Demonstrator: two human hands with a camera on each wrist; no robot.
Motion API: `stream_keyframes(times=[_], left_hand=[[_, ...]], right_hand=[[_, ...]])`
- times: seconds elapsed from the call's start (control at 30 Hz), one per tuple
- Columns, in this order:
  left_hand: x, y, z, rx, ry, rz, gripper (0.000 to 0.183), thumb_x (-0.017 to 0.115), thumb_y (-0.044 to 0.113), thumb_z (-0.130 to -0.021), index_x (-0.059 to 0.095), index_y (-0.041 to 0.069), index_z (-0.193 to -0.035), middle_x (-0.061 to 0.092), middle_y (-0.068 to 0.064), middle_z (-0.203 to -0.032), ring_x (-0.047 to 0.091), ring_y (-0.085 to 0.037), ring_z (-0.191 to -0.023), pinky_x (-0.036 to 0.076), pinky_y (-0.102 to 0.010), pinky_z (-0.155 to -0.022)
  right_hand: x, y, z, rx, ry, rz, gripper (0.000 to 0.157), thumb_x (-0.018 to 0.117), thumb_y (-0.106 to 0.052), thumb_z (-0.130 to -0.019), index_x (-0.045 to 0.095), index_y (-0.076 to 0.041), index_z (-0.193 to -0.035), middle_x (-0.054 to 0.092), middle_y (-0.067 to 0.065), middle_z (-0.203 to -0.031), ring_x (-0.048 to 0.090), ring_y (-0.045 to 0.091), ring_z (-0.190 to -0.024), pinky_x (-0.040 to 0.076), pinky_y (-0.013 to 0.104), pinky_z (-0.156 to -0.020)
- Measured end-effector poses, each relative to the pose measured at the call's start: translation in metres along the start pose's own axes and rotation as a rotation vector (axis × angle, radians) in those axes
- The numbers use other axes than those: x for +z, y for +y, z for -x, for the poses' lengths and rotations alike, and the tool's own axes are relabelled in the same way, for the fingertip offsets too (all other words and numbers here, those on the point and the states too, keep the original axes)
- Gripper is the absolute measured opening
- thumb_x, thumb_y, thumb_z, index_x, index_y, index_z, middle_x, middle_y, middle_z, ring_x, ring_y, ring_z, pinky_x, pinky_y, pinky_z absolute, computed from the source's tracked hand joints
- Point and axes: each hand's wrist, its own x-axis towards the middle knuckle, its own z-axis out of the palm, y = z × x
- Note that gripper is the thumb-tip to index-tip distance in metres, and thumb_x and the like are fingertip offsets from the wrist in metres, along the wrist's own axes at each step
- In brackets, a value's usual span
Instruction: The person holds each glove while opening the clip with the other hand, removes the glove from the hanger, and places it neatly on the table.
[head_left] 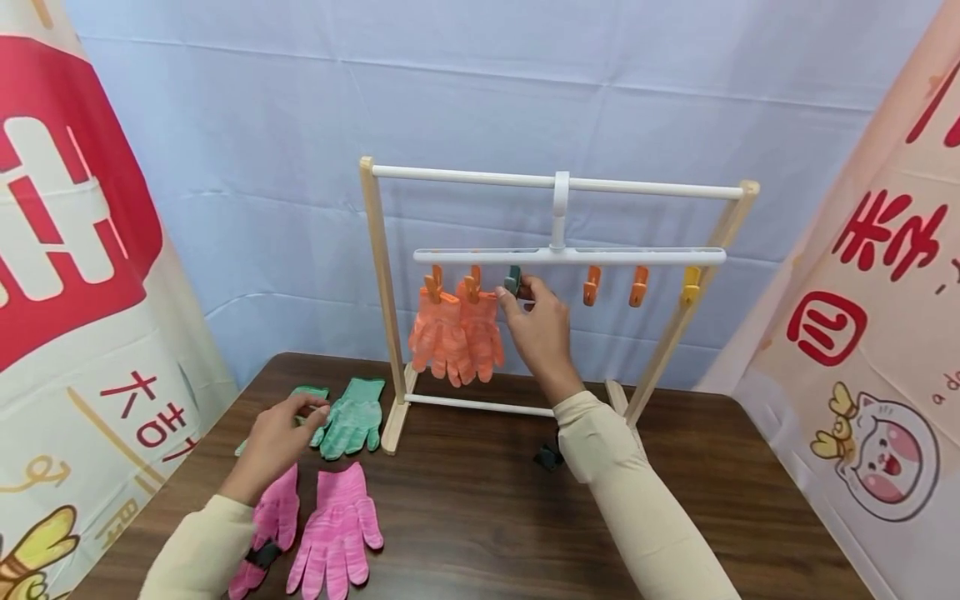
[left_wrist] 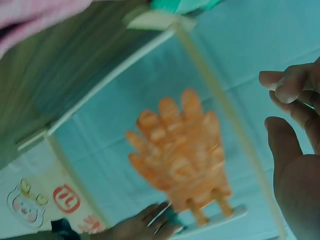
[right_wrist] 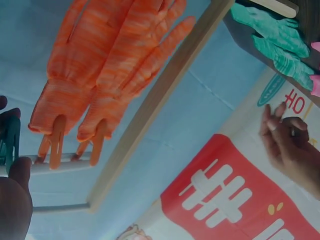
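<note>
My right hand is up at the white hanger and pinches a dark green clothespin between thumb and fingers. Just left of it, two orange gloves hang fingers down from orange clothespins. My left hand hovers at the left of the table beside two green gloves, fingers loosely bent, with nothing between them and the thumb. Nearer to me lie two pink gloves, one partly hidden by the left forearm.
The hanger hooks over the top bar of a wooden stand. Two more orange clothespins and a yellow clothespin hang at its right. Printed curtains flank the brown table.
</note>
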Motion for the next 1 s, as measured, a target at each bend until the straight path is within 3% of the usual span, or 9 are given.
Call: stream_keyframes(times=[0.23,0.37,0.67,1.0], left_hand=[[0.022,0.048,-0.019,0.080,-0.029,0.143,0.021,0.052,0.035,-0.093,0.059,0.021,-0.108,0.062,0.003,-0.086,0.055,-0.016,-0.054,0.044,-0.032,-0.049],[0.032,0.068,-0.027,0.103,-0.038,0.185,0.019,0.052,0.034,-0.093,0.059,0.024,-0.107,0.060,0.004,-0.086,0.054,-0.015,-0.055,0.044,-0.032,-0.048],[0.054,0.097,-0.043,0.092,-0.071,0.318,0.017,0.053,0.033,-0.093,0.060,0.025,-0.106,0.063,0.007,-0.088,0.057,-0.016,-0.059,0.047,-0.034,-0.055],[0.064,0.122,-0.061,0.129,-0.092,0.391,0.016,0.053,0.032,-0.093,0.061,0.025,-0.105,0.063,0.001,-0.091,0.058,-0.020,-0.057,0.048,-0.037,-0.052]], right_hand=[[0.000,0.008,0.004,0.015,-0.023,0.002,0.038,0.061,-0.032,-0.088,0.059,-0.007,-0.116,0.065,0.005,-0.101,0.059,0.017,-0.094,0.047,0.035,-0.081],[0.001,0.013,0.009,0.057,-0.029,-0.002,0.039,0.061,-0.030,-0.088,0.059,-0.006,-0.119,0.065,0.006,-0.099,0.061,0.019,-0.089,0.049,0.035,-0.076],[0.008,0.020,0.018,0.104,-0.053,0.069,0.033,0.052,-0.038,-0.092,0.064,-0.011,-0.108,0.065,0.001,-0.091,0.060,0.016,-0.079,0.047,0.035,-0.066],[0.012,0.021,0.022,0.155,-0.139,0.101,0.043,0.041,-0.044,-0.095,0.067,-0.010,-0.099,0.061,0.004,-0.075,0.054,0.020,-0.065,0.043,0.034,-0.058]])
